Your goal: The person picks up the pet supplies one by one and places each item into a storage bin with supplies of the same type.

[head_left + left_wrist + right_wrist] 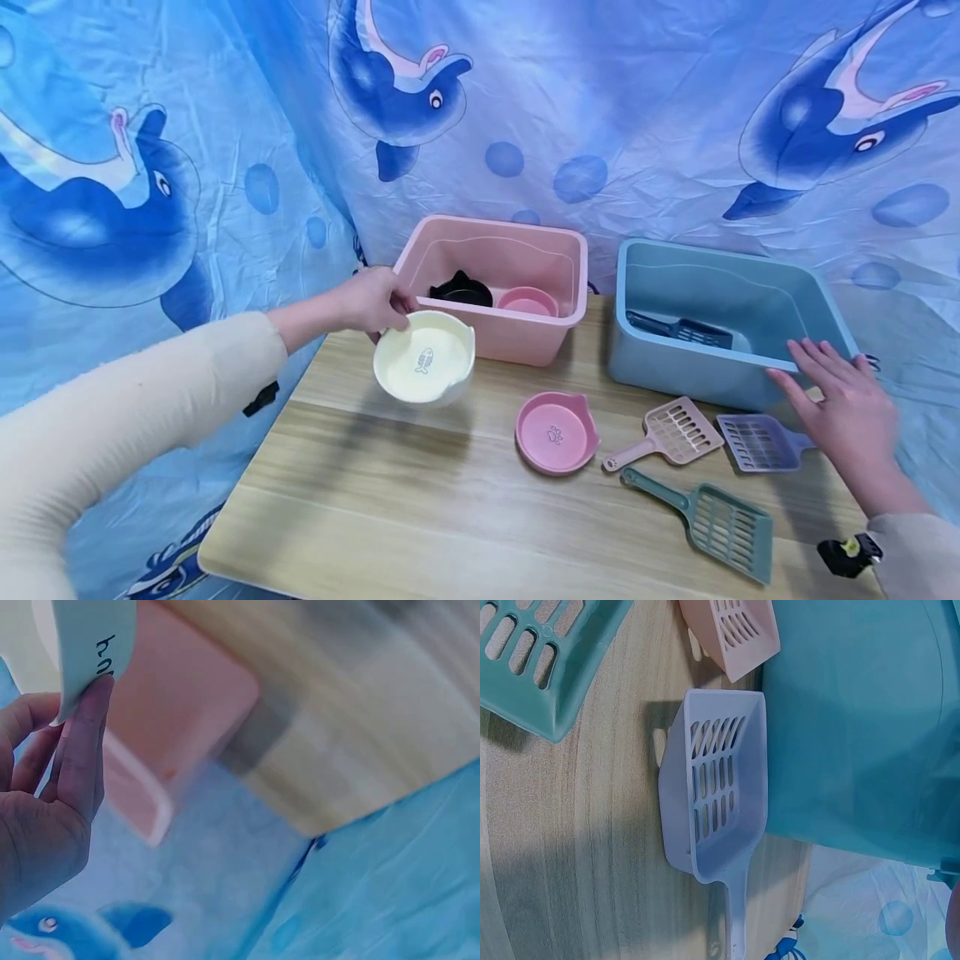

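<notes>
My left hand [377, 300] pinches the rim of a cream pet bowl [420, 367] with a fish print inside. The bowl is tilted and held above the table, in front of the pink bin [510, 333]. In the left wrist view, thumb and fingers clasp the bowl's edge [97, 645], with dark lettering on its outside. My right hand [851, 408] has its fingers spread at the front right rim of the blue bin [675, 367]; whether they touch it I cannot tell. Below that hand lies a lavender litter scoop [716, 787] with a slotted base.
Inside the pink bin are a black bowl [461, 292] and a pink bowl [528, 302]. A dark blue scoop [697, 333] lies in the blue bin. On the wooden table [420, 517] are another pink bowl [555, 433], a pinkish scoop [678, 429] and a green scoop [727, 529].
</notes>
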`<state>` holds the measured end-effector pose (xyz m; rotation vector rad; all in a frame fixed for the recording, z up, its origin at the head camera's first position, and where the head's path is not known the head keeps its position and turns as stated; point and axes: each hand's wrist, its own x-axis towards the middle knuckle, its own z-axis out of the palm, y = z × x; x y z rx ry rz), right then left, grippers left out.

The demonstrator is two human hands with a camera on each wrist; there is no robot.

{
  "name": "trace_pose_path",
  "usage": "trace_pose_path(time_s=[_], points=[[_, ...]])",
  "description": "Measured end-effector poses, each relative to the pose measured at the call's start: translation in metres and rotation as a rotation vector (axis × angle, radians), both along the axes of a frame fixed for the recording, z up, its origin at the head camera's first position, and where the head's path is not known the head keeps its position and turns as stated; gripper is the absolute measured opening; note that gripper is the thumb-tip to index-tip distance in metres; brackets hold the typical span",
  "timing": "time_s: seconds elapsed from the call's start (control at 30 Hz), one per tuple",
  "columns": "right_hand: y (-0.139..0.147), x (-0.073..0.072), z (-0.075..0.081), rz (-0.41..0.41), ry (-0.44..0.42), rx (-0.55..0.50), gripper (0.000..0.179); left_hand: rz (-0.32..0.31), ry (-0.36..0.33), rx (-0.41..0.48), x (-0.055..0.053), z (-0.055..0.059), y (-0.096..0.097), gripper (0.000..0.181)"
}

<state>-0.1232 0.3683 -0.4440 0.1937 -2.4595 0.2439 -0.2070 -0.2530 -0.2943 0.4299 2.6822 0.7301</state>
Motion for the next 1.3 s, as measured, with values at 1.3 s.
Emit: trace_pose_path(time_s=[1.3], points=[[0.006,0.001,0.001,0.027,0.001,-0.008,0.070,-0.088,0.137,-0.103,-0.166,0.027,0.034,0.024]])
